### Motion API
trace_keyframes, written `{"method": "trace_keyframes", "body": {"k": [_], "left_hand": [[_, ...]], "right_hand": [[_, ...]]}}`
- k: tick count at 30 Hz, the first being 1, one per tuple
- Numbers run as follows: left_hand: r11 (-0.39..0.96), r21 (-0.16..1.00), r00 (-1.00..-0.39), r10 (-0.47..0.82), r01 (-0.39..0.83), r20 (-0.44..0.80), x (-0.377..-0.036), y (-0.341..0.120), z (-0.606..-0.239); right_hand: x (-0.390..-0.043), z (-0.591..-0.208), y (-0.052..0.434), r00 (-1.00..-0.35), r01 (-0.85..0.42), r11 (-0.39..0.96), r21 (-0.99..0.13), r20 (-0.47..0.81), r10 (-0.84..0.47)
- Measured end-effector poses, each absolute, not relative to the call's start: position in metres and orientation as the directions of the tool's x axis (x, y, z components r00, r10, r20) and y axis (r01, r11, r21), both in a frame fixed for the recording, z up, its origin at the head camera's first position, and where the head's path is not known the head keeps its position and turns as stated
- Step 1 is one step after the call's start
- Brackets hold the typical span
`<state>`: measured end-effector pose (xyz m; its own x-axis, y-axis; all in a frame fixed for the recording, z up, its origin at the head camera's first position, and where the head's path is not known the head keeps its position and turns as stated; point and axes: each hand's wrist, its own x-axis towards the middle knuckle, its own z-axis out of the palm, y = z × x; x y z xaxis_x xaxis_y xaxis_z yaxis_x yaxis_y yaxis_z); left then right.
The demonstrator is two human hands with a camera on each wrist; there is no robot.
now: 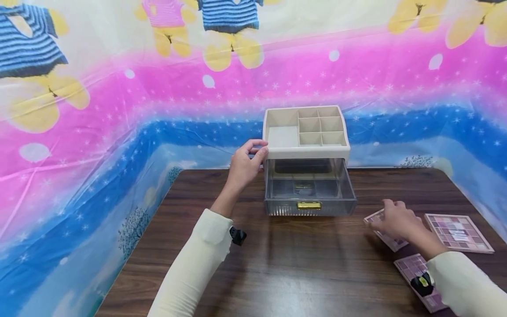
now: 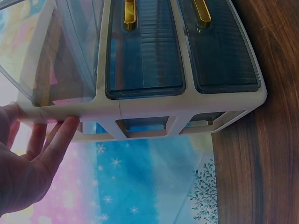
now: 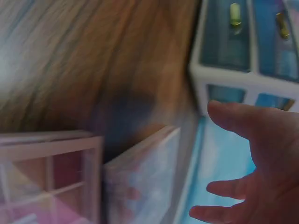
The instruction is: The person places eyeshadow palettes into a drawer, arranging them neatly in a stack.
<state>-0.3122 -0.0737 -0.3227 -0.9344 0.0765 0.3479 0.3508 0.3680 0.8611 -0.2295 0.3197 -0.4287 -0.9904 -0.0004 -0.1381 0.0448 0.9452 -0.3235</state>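
I've got the cream organizer (image 1: 306,152) standing upright, left hand (image 1: 244,165) touching its left side near the top. Up there I count one wide compartment and six small ones. The clear grey top drawer (image 1: 283,208) is out, gold handle (image 1: 309,205) on its front, and two lower drawers (image 2: 145,51) sit closed. Over to the right, the right hand (image 1: 400,222) is at a pink-framed palette (image 1: 393,243), partly covered; I can't tell if they touch. A second palette (image 1: 459,233) lies right of it, pale lettering across its grid; a third palette (image 1: 413,268) lies nearer, half hidden.
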Motion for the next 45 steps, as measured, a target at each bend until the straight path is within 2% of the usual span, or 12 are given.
{"method": "trace_keyframes", "body": {"k": [9,16,21,26,35,40,45], "left_hand": [[0.363,0.871,-0.942,0.078,0.332,0.327,-0.307,-0.076,-0.325],[0.367,0.866,-0.939,0.069,0.339,0.338,-0.308,-0.076,-0.323],[0.361,0.867,-0.938,0.084,0.343,0.336,-0.309,-0.074,-0.323],[0.359,0.866,-0.936,0.081,0.349,0.344,-0.311,-0.073,-0.322],[0.359,0.864,-0.934,0.085,0.354,0.348,-0.312,-0.074,-0.322],[0.355,0.866,-0.935,0.082,0.352,0.346,-0.312,-0.075,-0.323],[0.358,0.864,-0.934,0.084,0.354,0.347,-0.311,-0.075,-0.323]], "right_hand": [[-0.229,-0.453,0.334,-0.968,0.115,0.959,-0.258,-0.247,0.05],[-0.233,-0.454,0.339,-0.975,0.106,0.96,-0.258,-0.216,0.05],[-0.235,-0.448,0.343,-0.987,0.032,0.972,-0.233,-0.158,-0.005],[-0.234,-0.42,0.337,-0.997,-0.037,0.963,-0.265,-0.056,-0.054],[-0.232,-0.33,0.322,-0.984,-0.179,0.93,-0.322,0.065,-0.167],[-0.225,-0.286,0.307,-0.954,-0.295,0.899,-0.324,0.146,-0.26],[-0.216,-0.263,0.282,-0.901,-0.432,0.845,-0.316,0.203,-0.384]]}}
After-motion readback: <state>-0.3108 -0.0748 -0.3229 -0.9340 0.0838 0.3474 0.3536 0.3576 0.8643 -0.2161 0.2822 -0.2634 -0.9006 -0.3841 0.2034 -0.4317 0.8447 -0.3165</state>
